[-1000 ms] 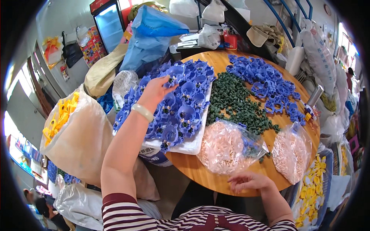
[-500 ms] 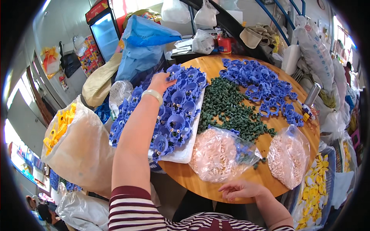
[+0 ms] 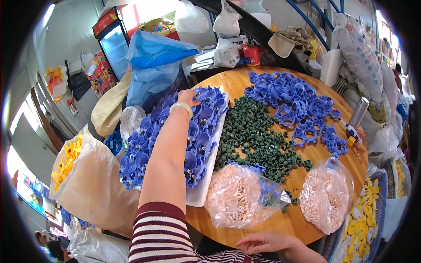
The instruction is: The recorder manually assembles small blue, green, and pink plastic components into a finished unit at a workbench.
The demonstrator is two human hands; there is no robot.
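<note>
My left hand [image 3: 187, 97] reaches to the far part of a white tray [image 3: 201, 197] packed with blue plastic parts [image 3: 202, 142]. Its fingers curl around one of the blue parts; the grip is partly hidden. Cup-shaped hollows and small fittings show on several parts in the tray. Low at the near edge of the round table, my right hand [image 3: 263, 242] is open and holds nothing, its fingers loosely stretched. Closest to it is a clear plastic bag of small pale pink pieces [image 3: 237, 197].
On the wooden table [image 3: 280, 225] lie dark green pieces [image 3: 250, 127], a heap of blue rings [image 3: 289, 94] and a second bag of pink pieces [image 3: 326, 197]. Yellow parts fill a crate [image 3: 364, 219] at right and a sack [image 3: 94, 184] at left. A metal cylinder [image 3: 358, 110] stands at the right edge.
The view has shifted, and the table sits lower in it. My left hand has settled lower among the blue parts, its fingers more curled. My right hand stays near the table's edge.
</note>
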